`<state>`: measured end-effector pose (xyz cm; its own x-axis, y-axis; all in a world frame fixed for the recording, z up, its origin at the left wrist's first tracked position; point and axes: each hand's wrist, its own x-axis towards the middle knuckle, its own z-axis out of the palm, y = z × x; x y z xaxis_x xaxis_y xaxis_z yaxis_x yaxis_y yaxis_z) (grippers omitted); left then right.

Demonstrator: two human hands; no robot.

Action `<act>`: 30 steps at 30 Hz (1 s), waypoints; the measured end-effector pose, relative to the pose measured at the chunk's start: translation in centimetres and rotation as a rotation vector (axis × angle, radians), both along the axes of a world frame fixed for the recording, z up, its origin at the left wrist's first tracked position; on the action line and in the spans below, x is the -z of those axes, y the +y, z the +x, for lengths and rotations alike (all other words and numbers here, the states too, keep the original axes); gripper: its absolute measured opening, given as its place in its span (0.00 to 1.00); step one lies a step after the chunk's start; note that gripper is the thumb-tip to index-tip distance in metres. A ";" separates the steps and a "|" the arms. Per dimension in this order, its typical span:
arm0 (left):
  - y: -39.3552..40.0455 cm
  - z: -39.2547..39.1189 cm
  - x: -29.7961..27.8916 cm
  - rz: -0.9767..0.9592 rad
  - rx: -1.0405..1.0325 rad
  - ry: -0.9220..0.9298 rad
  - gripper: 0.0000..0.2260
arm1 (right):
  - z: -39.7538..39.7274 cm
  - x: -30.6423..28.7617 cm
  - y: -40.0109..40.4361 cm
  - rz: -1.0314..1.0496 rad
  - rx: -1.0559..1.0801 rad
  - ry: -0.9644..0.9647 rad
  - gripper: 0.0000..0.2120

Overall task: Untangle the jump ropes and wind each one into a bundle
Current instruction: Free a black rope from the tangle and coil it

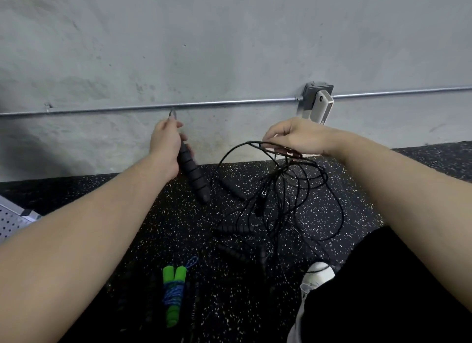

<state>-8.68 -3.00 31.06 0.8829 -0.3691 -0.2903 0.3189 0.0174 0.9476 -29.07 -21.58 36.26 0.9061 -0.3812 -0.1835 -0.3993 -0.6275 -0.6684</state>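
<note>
My left hand (166,144) grips the top of a black ribbed jump-rope handle (194,176) and holds it up, slanting down to the right. My right hand (293,137) pinches thin black cords at the top of a tangle of black jump ropes (283,197) that hangs down to the floor. Several more black ribbed handles (233,229) lie in the tangle on the floor. In front of me lies a wound bundle: a blue rope wrapped round two green foam handles (173,295).
The floor is black speckled rubber mat (143,230) that meets a grey concrete wall (229,48). A metal conduit (204,105) runs along the wall to an outlet box with a white charger (320,105). My white shoe (318,275) and black-clothed leg are at the lower right. A perforated metal piece (12,220) is at the left edge.
</note>
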 end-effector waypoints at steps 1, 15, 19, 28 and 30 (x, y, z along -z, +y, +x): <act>0.3 0.5 0.4 0.049 -0.005 -0.020 0.09 | 0.0 0.1 -0.2 -0.003 0.014 -0.026 0.07; 4.0 8.8 9.3 0.843 0.255 -0.462 0.12 | 3.7 4.4 -0.5 -0.020 0.058 0.044 0.10; 3.6 12.3 12.7 0.954 0.085 -0.404 0.12 | 6.9 6.0 -0.9 0.019 0.044 0.071 0.11; 3.9 17.2 18.2 0.930 0.131 -0.158 0.18 | 10.3 8.2 -2.4 0.140 0.066 0.113 0.11; 3.1 15.8 17.3 0.780 0.281 -0.111 0.11 | 10.2 8.4 -2.6 0.175 0.075 0.122 0.10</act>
